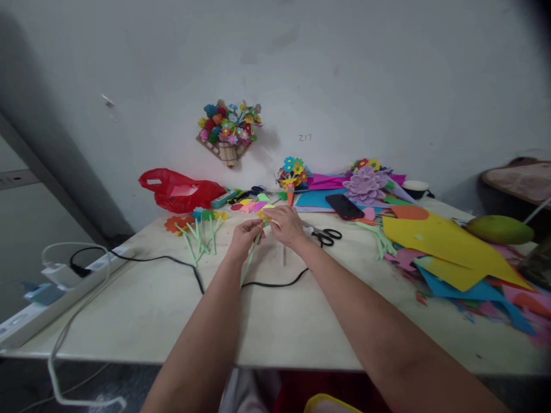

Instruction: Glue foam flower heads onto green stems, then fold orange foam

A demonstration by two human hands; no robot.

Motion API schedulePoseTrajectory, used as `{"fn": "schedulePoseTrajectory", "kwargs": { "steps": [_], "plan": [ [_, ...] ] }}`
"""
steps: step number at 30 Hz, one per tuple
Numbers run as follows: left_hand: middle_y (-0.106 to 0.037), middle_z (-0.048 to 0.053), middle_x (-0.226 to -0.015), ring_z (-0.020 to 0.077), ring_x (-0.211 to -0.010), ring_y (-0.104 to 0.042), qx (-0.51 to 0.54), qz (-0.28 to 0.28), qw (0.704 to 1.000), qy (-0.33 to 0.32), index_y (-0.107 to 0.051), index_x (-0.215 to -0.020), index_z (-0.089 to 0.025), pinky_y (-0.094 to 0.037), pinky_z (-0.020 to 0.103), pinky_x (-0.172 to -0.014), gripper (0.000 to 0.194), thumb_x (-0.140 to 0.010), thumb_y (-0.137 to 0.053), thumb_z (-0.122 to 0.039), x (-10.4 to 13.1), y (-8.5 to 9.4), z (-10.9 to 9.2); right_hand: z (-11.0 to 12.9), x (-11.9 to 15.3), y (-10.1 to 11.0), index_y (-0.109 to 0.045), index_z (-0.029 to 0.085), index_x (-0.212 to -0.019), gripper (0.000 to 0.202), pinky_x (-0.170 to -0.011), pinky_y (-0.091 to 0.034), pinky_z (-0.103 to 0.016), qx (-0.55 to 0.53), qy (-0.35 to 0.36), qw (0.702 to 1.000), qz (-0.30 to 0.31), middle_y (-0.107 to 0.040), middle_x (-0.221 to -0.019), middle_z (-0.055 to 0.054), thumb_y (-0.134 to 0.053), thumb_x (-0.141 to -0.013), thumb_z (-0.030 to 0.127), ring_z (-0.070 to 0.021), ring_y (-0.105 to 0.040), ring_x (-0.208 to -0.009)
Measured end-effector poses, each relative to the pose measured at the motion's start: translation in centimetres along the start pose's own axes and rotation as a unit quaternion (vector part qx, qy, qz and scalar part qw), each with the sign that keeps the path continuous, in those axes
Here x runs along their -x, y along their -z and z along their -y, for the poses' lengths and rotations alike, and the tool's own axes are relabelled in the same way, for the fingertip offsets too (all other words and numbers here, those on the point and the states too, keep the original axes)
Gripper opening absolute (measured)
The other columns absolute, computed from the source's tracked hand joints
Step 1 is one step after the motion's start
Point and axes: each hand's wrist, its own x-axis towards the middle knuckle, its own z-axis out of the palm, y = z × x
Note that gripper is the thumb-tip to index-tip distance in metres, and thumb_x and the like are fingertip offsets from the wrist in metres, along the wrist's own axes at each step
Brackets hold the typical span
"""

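A pale tabletop point(172, 321) stands against a grey-white wall point(365, 74), coloured sheets point(443, 246) heaped at its right; over its middle, the fingers of the left hand point(246, 236) pinch a thin pale green stem point(251, 257); those of the right hand point(286, 226) close on a yellow flower point(262, 214). The stem slants, straight; the flower, partly covered, sits near its far end.

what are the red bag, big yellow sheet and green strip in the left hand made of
Red bag: likely glossy plastic, given its crumples and sheen. Yellow sheet: matte, maybe foam or paper; flat, evenly coloured. Green strip: perhaps matte paper or foam; no shine.
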Motion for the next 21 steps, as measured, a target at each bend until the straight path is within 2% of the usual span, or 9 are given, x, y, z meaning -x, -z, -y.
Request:
{"fn": "schedulePoseTrajectory", "kwargs": {
  "steps": [8,15,18,21],
  "plan": [
    [-0.056,-0.002,-0.049,0.0062,-0.038,-0.042,-0.001,-0.007,1.0,0.002,-0.061,-0.081,-0.012,-0.03,0.02,-0.039,0.03,-0.063,-0.067,-0.034,0.0,-0.1,0.1,-0.1,-0.1,-0.3,-0.062,0.023,-0.108,0.031,-0.087,-0.032,-0.034,-0.021,-0.015,1.0,0.004,-0.063,-0.109,-0.001,-0.047,-0.081,0.019,-0.0198,-0.049,-0.099],
    [-0.055,-0.003,-0.048,0.0059,-0.037,-0.042,-0.009,-0.007,1.0,-0.005,-0.061,-0.083,-0.012,-0.029,0.02,-0.039,0.03,-0.063,-0.067,-0.033,0.1,-0.3,0.0,-0.7,-0.6,-1.1,-0.067,0.02,-0.099,0.027,-0.081,-0.038,-0.031,-0.108,-0.107,0.988,0.018,-0.067,-0.096,-0.005,-0.049,-0.079,0.017,-0.019,-0.054,-0.093],
    [-0.056,-0.003,-0.048,0.0063,-0.037,-0.042,-0.007,-0.003,1.0,-0.009,-0.061,-0.083,-0.012,-0.03,0.02,-0.039,0.029,-0.063,-0.067,-0.032,0.1,-0.4,0.0,-1.0,-0.9,-1.4,-0.068,0.02,-0.096,0.026,-0.079,-0.04,-0.029,-0.161,-0.153,0.975,0.016,-0.067,-0.093,-0.005,-0.05,-0.077,0.017,-0.018,-0.056,-0.089],
    [-0.056,-0.003,-0.048,0.0064,-0.036,-0.042,-0.009,-0.008,1.0,-0.012,-0.061,-0.083,-0.012,-0.031,0.02,-0.039,0.029,-0.063,-0.067,-0.032,0.0,-0.4,0.1,-1.0,-1.0,-1.4,-0.069,0.017,-0.091,0.025,-0.07,-0.041,-0.026,-0.219,-0.196,0.956,0.024,-0.066,-0.081,-0.003,-0.049,-0.075,0.016,-0.0159,-0.056,-0.077]
  ]
}}
